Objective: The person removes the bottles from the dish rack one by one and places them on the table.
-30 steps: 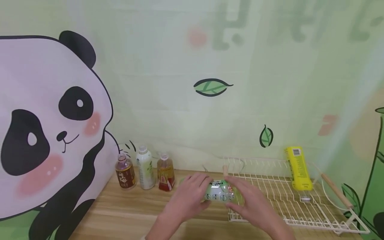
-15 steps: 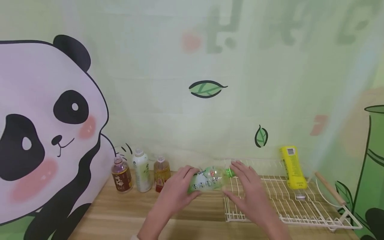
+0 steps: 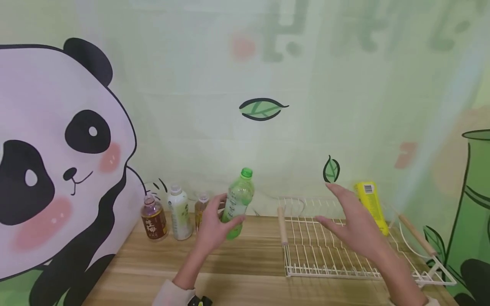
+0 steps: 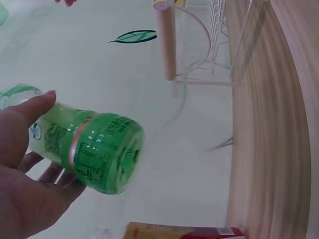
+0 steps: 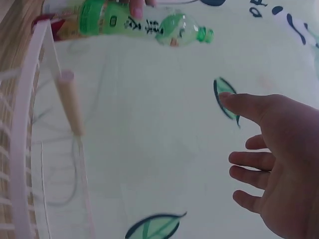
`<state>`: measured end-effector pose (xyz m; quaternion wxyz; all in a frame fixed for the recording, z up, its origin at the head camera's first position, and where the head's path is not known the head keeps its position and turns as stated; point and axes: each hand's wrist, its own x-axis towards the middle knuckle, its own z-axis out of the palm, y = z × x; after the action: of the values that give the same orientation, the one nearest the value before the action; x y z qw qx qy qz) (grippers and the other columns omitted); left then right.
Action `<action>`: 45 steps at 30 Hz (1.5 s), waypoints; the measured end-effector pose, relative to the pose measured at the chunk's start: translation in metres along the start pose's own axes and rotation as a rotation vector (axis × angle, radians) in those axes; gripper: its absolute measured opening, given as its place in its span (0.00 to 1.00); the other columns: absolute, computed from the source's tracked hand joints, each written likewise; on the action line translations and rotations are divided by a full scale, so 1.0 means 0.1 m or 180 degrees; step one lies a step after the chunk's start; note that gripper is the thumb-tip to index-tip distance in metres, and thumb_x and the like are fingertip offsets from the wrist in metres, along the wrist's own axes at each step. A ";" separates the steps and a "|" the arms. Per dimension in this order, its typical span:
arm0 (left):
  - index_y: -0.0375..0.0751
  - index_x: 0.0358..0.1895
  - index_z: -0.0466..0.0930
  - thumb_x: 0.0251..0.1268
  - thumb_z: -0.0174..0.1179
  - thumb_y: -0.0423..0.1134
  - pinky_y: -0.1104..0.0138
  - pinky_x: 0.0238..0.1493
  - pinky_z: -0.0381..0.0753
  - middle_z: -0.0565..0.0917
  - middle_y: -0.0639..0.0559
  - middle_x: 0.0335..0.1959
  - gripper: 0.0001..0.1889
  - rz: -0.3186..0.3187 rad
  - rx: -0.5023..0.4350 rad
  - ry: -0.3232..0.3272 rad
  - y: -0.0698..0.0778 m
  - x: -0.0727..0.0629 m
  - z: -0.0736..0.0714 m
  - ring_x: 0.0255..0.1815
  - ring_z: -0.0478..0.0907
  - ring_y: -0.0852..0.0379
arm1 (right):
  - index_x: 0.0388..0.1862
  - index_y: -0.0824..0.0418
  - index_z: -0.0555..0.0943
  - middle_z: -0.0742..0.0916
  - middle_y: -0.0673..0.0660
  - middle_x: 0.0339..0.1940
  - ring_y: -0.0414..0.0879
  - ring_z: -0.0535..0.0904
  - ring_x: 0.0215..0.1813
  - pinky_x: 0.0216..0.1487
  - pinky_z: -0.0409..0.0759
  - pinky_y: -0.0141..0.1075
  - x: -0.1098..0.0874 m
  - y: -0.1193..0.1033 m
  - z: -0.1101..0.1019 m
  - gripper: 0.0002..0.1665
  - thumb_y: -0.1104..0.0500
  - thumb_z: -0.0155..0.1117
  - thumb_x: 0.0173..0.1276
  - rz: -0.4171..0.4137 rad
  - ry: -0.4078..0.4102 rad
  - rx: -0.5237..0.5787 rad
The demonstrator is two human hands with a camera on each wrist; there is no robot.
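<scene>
My left hand (image 3: 216, 223) grips a green plastic bottle (image 3: 239, 199) with a green cap, nearly upright with its top leaning right, above the wooden table. In the left wrist view, the thumb and fingers wrap the bottle (image 4: 94, 144) and its base faces the camera. My right hand (image 3: 356, 221) is held in the air over the white wire rack (image 3: 321, 242), thumb and fingers apart, nothing in it. The right wrist view shows this hand (image 5: 284, 159) away from the bottle (image 5: 144, 22).
At the back left stand a dark-labelled bottle (image 3: 154, 221), a white bottle (image 3: 179, 214) and a reddish-amber bottle (image 3: 200, 210), the last partly behind my left hand. A yellow bottle (image 3: 373, 204) leans upside down in the rack. A printed panda cloth covers the wall.
The green bottle has turned from lying sideways between both hands to nearly upright in my left hand, moving left. My right hand has moved away to the right, over the rack.
</scene>
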<state>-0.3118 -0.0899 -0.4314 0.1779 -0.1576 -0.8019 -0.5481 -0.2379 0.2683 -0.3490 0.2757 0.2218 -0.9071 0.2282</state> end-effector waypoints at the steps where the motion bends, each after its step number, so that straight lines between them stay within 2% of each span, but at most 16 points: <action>1: 0.44 0.73 0.72 0.62 0.79 0.49 0.46 0.67 0.80 0.78 0.49 0.64 0.39 -0.0045 -0.0040 0.0049 -0.03 0.02 -0.01 0.66 0.77 0.45 | 0.84 0.60 0.62 0.71 0.67 0.79 0.69 0.66 0.78 0.69 0.69 0.70 0.01 0.06 -0.05 0.52 0.49 0.78 0.70 0.0111 -0.0083 0.0054; 4: 0.45 0.72 0.73 0.62 0.79 0.51 0.45 0.67 0.80 0.79 0.48 0.64 0.38 -0.0118 -0.0107 0.0200 -0.11 0.06 -0.01 0.66 0.77 0.44 | 0.85 0.60 0.61 0.70 0.69 0.80 0.71 0.63 0.78 0.68 0.67 0.73 0.04 0.25 -0.15 0.51 0.44 0.73 0.73 0.0375 -0.0194 0.0158; 9: 0.47 0.72 0.74 0.62 0.78 0.51 0.48 0.62 0.84 0.81 0.49 0.64 0.36 -0.0254 0.0006 0.0367 -0.24 0.07 0.05 0.64 0.80 0.44 | 0.83 0.67 0.61 0.69 0.75 0.79 0.77 0.64 0.76 0.66 0.67 0.76 0.02 0.63 -0.24 0.51 0.43 0.70 0.75 0.0687 -0.0154 0.0092; 15: 0.42 0.72 0.74 0.64 0.78 0.46 0.47 0.60 0.84 0.82 0.44 0.64 0.36 -0.0411 0.0115 0.0519 -0.42 0.04 0.22 0.62 0.81 0.43 | 0.81 0.76 0.59 0.68 0.81 0.76 0.80 0.63 0.73 0.65 0.66 0.77 -0.04 1.05 -0.21 0.52 0.41 0.66 0.78 0.1060 -0.0210 -0.0005; 20: 0.38 0.72 0.74 0.63 0.78 0.43 0.44 0.63 0.82 0.81 0.41 0.65 0.36 -0.0542 0.0219 0.0548 -0.61 -0.04 0.34 0.64 0.80 0.41 | 0.80 0.81 0.53 0.65 0.85 0.74 0.82 0.65 0.70 0.64 0.69 0.77 -0.16 1.30 -0.16 0.57 0.37 0.61 0.79 0.1429 -0.0416 -0.0020; 25: 0.34 0.71 0.74 0.63 0.78 0.39 0.43 0.62 0.83 0.81 0.37 0.63 0.35 -0.0584 0.0240 0.0622 -0.72 -0.07 0.38 0.63 0.80 0.38 | 0.79 0.84 0.52 0.64 0.88 0.73 0.84 0.64 0.69 0.64 0.69 0.77 -0.24 1.50 -0.10 0.61 0.34 0.61 0.79 0.1556 -0.0530 -0.0093; 29: 0.34 0.72 0.73 0.63 0.78 0.39 0.43 0.64 0.81 0.81 0.36 0.64 0.36 -0.0655 0.0355 0.0592 -0.78 -0.05 0.39 0.64 0.80 0.36 | 0.78 0.85 0.51 0.64 0.88 0.72 0.83 0.67 0.67 0.60 0.73 0.75 -0.30 1.65 -0.05 0.63 0.33 0.61 0.78 0.1639 -0.0585 -0.0122; 33: 0.32 0.71 0.74 0.64 0.77 0.38 0.41 0.66 0.79 0.81 0.34 0.65 0.34 -0.0677 0.0425 0.0542 -0.83 -0.06 0.39 0.66 0.79 0.35 | 0.79 0.84 0.50 0.66 0.88 0.71 0.80 0.72 0.64 0.53 0.80 0.70 -0.39 1.77 0.00 0.65 0.30 0.61 0.76 0.1798 -0.0715 -0.0111; 36: 0.31 0.69 0.75 0.64 0.76 0.38 0.42 0.66 0.79 0.82 0.33 0.64 0.32 -0.0663 0.0474 0.0549 -0.86 -0.08 0.39 0.66 0.79 0.35 | 0.79 0.83 0.52 0.69 0.87 0.69 0.75 0.78 0.58 0.44 0.85 0.59 -0.44 1.84 0.04 0.65 0.30 0.63 0.75 0.1871 -0.0741 -0.0103; 40: 0.31 0.66 0.77 0.64 0.77 0.38 0.43 0.66 0.80 0.84 0.34 0.62 0.31 -0.0681 0.0527 0.0590 -0.90 -0.09 0.41 0.64 0.80 0.36 | 0.78 0.82 0.55 0.73 0.85 0.65 0.69 0.80 0.51 0.36 0.83 0.47 -0.48 1.90 0.07 0.62 0.32 0.66 0.74 0.1926 -0.0687 -0.0053; 45: 0.32 0.65 0.78 0.63 0.78 0.38 0.42 0.63 0.81 0.85 0.35 0.60 0.30 -0.0704 0.0637 0.0626 -0.90 -0.07 0.44 0.62 0.82 0.36 | 0.74 0.86 0.56 0.74 0.86 0.60 0.68 0.80 0.48 0.36 0.83 0.46 -0.53 1.96 0.10 0.55 0.41 0.68 0.76 0.2045 -0.0681 0.0011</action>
<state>-0.3511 -0.0811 -0.5233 0.2089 0.0044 -0.8437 -0.4945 -0.3054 0.4338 -0.4460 0.0925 -0.0522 -0.9540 0.2804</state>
